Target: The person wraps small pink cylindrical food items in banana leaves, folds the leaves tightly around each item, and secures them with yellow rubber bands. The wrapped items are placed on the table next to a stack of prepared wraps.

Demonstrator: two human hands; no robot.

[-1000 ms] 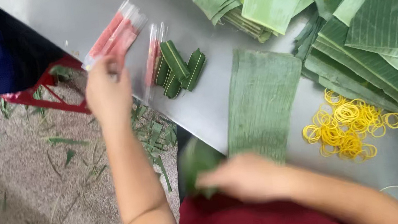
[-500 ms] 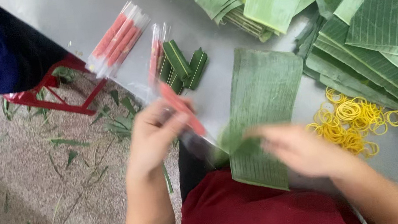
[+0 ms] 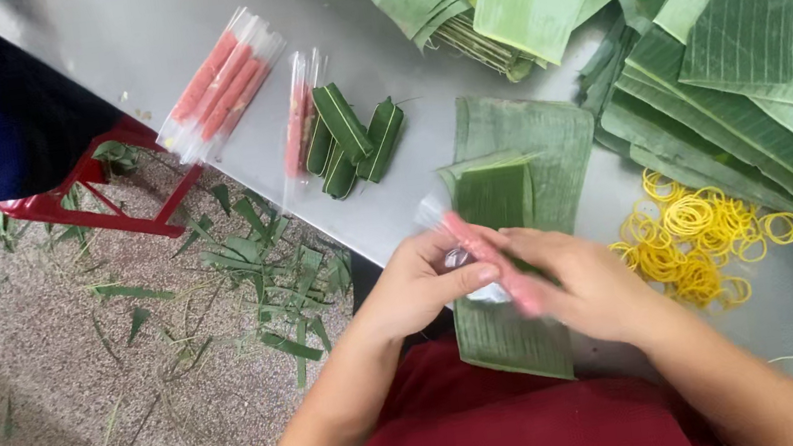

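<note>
Both hands, left hand [image 3: 421, 285] and right hand [image 3: 580, 281], apparently grip one pink sausage stick [image 3: 486, 254] above a banana leaf strip [image 3: 512, 178]; yellow rubber bands [image 3: 696, 237] lie just beside.

Bare tabletop [image 3: 133, 44] beyond wrapped rolls [image 3: 351, 138]

My left hand [image 3: 421, 285] and my right hand [image 3: 585, 280] are both bare: no gloves, no rings, no watch or band at either wrist that I can see. My forearms are uncovered from the wrists back to the elbows. Below the hands, nearest me, I wear a dark red garment [image 3: 503, 432] of plain cloth with no pattern; its short sleeve ends around my left elbow. My fingernails look short and unpainted.
</note>
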